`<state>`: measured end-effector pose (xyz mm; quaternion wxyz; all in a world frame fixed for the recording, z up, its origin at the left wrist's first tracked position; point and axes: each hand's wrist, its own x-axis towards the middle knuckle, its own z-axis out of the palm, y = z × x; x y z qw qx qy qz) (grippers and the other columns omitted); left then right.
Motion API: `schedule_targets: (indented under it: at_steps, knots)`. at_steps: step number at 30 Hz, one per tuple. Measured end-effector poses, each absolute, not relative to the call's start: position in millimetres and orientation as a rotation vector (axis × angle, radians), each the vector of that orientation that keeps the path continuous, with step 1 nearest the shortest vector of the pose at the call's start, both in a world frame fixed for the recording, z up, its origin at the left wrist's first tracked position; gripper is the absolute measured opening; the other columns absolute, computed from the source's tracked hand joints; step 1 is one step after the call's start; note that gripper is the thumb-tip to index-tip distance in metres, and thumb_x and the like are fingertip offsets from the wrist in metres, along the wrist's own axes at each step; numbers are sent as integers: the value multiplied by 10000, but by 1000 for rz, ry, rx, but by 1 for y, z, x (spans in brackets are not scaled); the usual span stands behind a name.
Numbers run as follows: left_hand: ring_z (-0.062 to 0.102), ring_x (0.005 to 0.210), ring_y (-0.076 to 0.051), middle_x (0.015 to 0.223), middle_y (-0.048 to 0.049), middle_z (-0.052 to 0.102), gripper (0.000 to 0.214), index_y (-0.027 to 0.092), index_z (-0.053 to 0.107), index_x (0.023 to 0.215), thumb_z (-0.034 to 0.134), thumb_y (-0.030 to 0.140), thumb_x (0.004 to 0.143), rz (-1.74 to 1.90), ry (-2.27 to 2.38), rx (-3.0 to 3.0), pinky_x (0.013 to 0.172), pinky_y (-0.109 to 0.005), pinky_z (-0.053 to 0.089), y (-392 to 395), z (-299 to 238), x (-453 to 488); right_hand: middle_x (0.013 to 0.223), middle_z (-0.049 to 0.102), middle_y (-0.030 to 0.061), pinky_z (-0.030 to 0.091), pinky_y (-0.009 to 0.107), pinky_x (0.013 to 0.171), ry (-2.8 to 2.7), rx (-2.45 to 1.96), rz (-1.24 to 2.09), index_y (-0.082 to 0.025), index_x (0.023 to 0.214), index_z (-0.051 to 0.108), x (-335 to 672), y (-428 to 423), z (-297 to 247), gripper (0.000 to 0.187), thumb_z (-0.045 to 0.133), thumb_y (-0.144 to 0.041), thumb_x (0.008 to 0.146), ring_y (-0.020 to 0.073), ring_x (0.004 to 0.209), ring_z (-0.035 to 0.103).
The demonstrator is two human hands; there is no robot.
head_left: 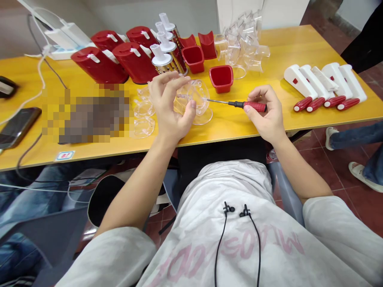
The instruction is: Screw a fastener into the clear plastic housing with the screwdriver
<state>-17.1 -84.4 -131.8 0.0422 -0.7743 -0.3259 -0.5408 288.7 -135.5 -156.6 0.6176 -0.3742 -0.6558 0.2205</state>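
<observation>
Yellow table (299,44) is stretching across the view, crowded with red housings (100,63), red cups (221,77) and white handles (324,85). Near its front edge, the left hand (169,107) is curling around a clear plastic part (196,97), gripping it, while the right hand (266,113) is pinching a red-handled screwdriver (239,104), tip pointing at that part.

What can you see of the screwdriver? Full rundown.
The screwdriver is small, with a ribbed red handle, a black collar and a thin bare metal shaft. It lies roughly level above the yellow table, tip pointing toward the clear plastic part held by the left hand. The right hand pinches the handle between fingers and thumb. Tip type is too small to tell.
</observation>
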Motion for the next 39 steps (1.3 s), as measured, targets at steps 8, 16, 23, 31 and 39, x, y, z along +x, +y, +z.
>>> schedule_targets:
  at_steps: [8,16,23,31,39]
  knots:
    - [674,1451,-371,1459,-95,705,556,426,771,1435,568,839,1122,-1627,-1067,-2334,1274,-631,539,-88,-129,-14,1278,718,41,699,500,1049,-1541,-893,499,-341,1257,631,288,-135,-157,378,848,-414,957,227,1017,685]
    - [645,1470,-411,1486,-100,676,581,414,767,1458,595,841,1103,-1658,-1036,-2379,1294,-658,490,-84,-132,-17,1306,736,61,731,477,1031,-1529,-979,527,-345,1318,641,284,-143,-152,382,802,-561,1047,252,1177,741]
    - [625,1504,-412,1515,-99,678,555,424,757,1458,619,817,1091,-1670,-1092,-2403,1335,-655,456,-86,-131,-16,1234,730,41,744,467,1020,-1470,-938,631,-352,1318,608,283,-138,-156,455,838,-611,1024,218,1113,765]
    - [662,1487,-386,1493,-98,704,614,416,746,1444,539,865,1080,-1555,-1188,-2325,1312,-643,519,-88,-130,-15,1269,786,56,712,532,1129,-1491,-917,599,-340,1302,632,289,-130,-159,540,954,-498,898,269,1245,773]
    - [649,1488,-392,1507,-91,693,592,429,743,1462,563,855,1092,-1585,-1156,-2355,1323,-638,499,-87,-131,-18,906,732,-42,710,458,897,-1541,-1031,636,-340,1312,633,289,-137,-156,490,932,-436,936,194,806,718]
